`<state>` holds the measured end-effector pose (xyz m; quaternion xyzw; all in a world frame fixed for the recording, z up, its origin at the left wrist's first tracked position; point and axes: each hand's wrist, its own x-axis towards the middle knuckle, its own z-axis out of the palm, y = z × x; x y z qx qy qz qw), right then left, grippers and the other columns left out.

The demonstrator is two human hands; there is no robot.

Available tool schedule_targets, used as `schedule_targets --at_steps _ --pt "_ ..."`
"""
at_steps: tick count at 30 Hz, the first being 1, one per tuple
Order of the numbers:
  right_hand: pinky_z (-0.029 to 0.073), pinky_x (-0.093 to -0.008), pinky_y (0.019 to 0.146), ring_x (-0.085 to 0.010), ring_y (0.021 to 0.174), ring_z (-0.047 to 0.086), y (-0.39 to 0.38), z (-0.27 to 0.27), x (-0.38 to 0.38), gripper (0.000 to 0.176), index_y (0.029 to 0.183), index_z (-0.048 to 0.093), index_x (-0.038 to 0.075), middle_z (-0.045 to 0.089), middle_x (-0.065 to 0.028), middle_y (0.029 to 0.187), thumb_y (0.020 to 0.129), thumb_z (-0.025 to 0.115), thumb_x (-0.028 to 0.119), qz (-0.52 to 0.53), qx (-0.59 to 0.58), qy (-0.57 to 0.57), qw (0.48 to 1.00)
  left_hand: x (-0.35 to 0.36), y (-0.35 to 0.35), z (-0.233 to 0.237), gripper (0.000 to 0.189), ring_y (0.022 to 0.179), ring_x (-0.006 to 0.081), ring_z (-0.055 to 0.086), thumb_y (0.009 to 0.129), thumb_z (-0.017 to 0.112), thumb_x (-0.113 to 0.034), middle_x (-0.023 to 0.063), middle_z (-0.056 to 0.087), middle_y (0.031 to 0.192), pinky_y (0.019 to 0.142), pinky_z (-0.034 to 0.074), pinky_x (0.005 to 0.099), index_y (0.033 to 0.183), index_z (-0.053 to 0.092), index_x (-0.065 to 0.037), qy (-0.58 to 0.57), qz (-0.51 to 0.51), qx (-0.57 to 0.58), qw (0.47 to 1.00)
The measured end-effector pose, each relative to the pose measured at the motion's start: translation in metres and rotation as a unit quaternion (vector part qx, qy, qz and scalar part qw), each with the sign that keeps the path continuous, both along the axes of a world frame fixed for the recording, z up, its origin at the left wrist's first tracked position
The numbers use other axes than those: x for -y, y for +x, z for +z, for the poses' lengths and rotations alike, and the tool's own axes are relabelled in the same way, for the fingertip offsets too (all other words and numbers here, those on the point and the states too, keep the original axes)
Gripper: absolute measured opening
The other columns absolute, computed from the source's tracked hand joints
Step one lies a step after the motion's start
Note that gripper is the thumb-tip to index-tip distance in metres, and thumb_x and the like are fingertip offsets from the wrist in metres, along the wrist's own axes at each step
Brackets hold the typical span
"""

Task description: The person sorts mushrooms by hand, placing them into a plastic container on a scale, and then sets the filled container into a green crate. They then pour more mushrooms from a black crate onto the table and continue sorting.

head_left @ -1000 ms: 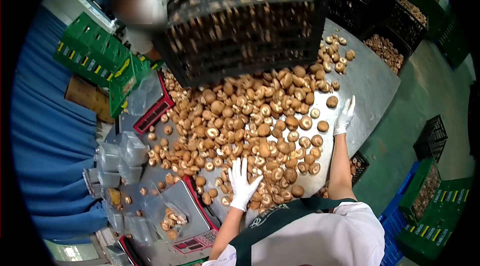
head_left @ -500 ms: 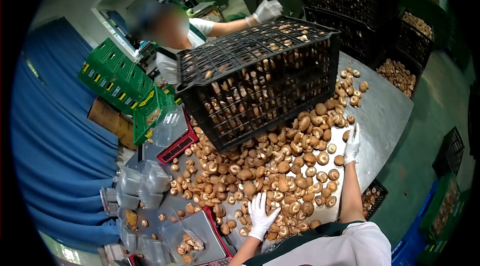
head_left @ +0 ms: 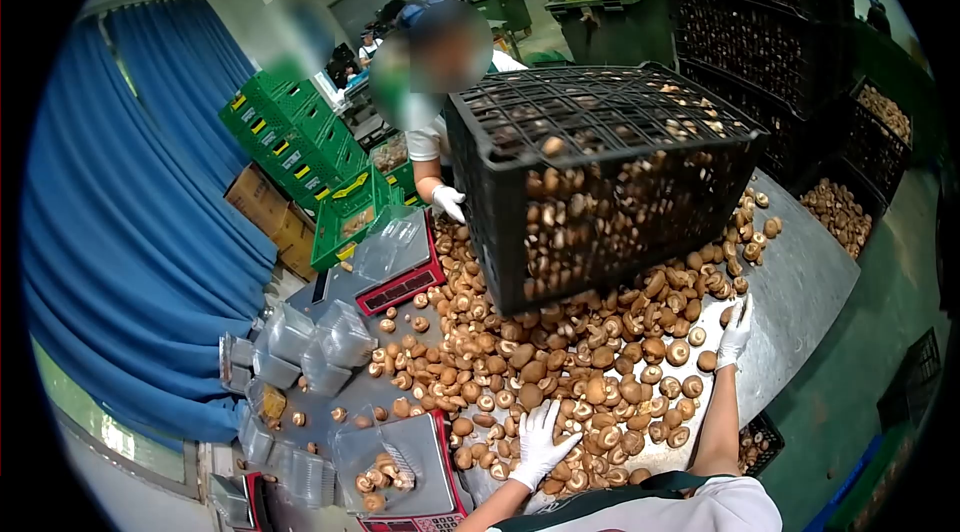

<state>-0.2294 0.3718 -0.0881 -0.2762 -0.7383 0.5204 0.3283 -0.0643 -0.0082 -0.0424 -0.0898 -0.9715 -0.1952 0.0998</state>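
Brown mushrooms lie in a wide loose heap on the metal table. My left hand, in a white glove, rests at the near edge of the heap with its fingers spread. At the right side of the heap, my gloved right hand is stretched out beside a few loose mushrooms. Neither hand grips anything. A large black mesh crate with mushrooms inside is over the far part of the heap. A co-worker's gloved hand is at the crate's left side.
Red-edged scales stand left of the heap; a nearer one carries a clear plastic tray with several mushrooms. Empty clear trays are stacked farther left. Green crates and tall black crates stand behind. The table's right edge shows.
My view has turned, so the scene sits farther right and lower. The co-worker's visible hand is now at the crate's left side, not over its far top. My hands stay beside the mushrooms.
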Motion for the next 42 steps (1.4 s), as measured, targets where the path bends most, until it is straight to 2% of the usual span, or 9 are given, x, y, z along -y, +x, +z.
schedule_targets --at_steps 7,11,14,18,21,24,35,41,42 --pt "0.034 -0.0328 0.1 -0.0305 0.123 0.045 -0.011 -0.039 -0.018 0.047 0.137 0.038 0.004 0.046 -0.0195 0.135 0.097 0.043 0.029 -0.014 -0.089 0.023 0.996 0.002 0.002 -0.004 0.068 0.119 0.0309 0.044 0.073 0.07 -0.042 0.0141 0.049 0.127 0.102 0.029 0.0479 0.126 0.049 -0.006 0.0 0.008 -0.025 1.0" --pt "0.033 -0.0333 0.103 -0.0315 0.126 0.042 -0.006 -0.026 -0.013 0.048 0.136 0.037 0.001 0.042 -0.0211 0.137 0.097 0.043 0.027 -0.035 -0.069 0.048 0.996 -0.002 0.008 0.001 0.047 0.094 0.0246 0.056 0.075 0.07 -0.032 0.0084 0.059 0.109 0.087 0.039 0.0354 0.114 0.06 -0.008 -0.015 -0.165 -0.052 0.985" --pt "0.033 -0.0321 0.103 -0.0313 0.125 0.043 -0.003 -0.019 -0.009 0.046 0.137 0.037 0.0 0.044 -0.0222 0.135 0.097 0.042 0.024 -0.021 -0.084 -0.003 0.996 -0.017 0.002 0.021 0.052 0.096 0.0241 0.056 0.075 0.07 -0.034 0.0083 0.057 0.114 0.083 0.042 0.0376 0.119 0.058 -0.008 0.018 -0.253 -0.158 0.954" --pt "0.032 -0.0321 0.103 -0.0275 0.126 0.042 -0.002 -0.017 -0.008 0.046 0.138 0.035 0.001 0.042 -0.0191 0.138 0.097 0.042 0.022 -0.014 -0.099 -0.018 0.995 -0.045 -0.014 0.033 0.06 0.12 0.0332 0.045 0.082 0.063 -0.038 0.0167 0.044 0.133 0.099 0.036 0.0454 0.133 0.046 -0.01 0.074 -0.364 0.013 0.928" --pt "0.032 -0.0322 0.103 -0.0273 0.126 0.042 -0.003 -0.023 -0.009 0.046 0.138 0.036 0.001 0.041 -0.0187 0.139 0.097 0.042 0.023 -0.015 -0.101 -0.013 0.995 -0.073 -0.028 0.032 0.065 0.127 0.0358 0.037 0.084 0.056 -0.044 0.0177 0.036 0.14 0.107 0.026 0.0489 0.139 0.038 -0.013 -0.015 -0.408 -0.002 0.913" --pt "0.034 -0.0315 0.1 -0.0267 0.122 0.046 -0.003 -0.022 -0.01 0.047 0.138 0.037 0.002 0.046 -0.0181 0.135 0.097 0.041 0.025 -0.018 -0.08 -0.018 0.996 -0.091 -0.041 0.033 0.067 0.134 0.0359 0.026 0.084 0.055 -0.043 0.0172 0.028 0.145 0.11 0.017 0.052 0.142 0.032 -0.018 -0.043 -0.408 0.064 0.91" --pt "0.03 -0.0317 0.103 -0.0282 0.123 0.043 0.002 -0.016 -0.008 0.044 0.134 0.041 0.0 0.046 -0.0177 0.135 0.095 0.042 0.019 -0.008 -0.088 -0.03 0.996 -0.101 -0.045 0.032 0.07 0.133 0.0381 0.026 0.083 0.052 -0.052 0.0194 0.031 0.143 0.109 0.018 0.0504 0.141 0.035 -0.016 -0.099 -0.345 0.055 0.932" --pt "0.033 -0.0288 0.101 -0.0241 0.122 0.046 -0.007 -0.048 -0.018 0.045 0.137 0.038 0.002 0.048 -0.0165 0.133 0.095 0.042 0.016 -0.005 -0.086 -0.01 0.996 -0.1 -0.042 0.027 0.069 0.132 0.0375 0.029 0.085 0.052 -0.05 0.0179 0.03 0.144 0.108 0.022 0.048 0.141 0.033 -0.016 -0.081 -0.349 0.021 0.933" --pt "0.033 -0.0287 0.101 -0.0242 0.122 0.046 -0.007 -0.052 -0.02 0.044 0.137 0.039 0.002 0.048 -0.0158 0.134 0.095 0.042 0.017 0.002 -0.092 -0.003 0.996 -0.1 -0.038 0.022 0.069 0.131 0.0379 0.03 0.085 0.052 -0.05 0.0184 0.029 0.144 0.107 0.024 0.0463 0.142 0.031 -0.017 0.002 -0.346 0.083 0.935"
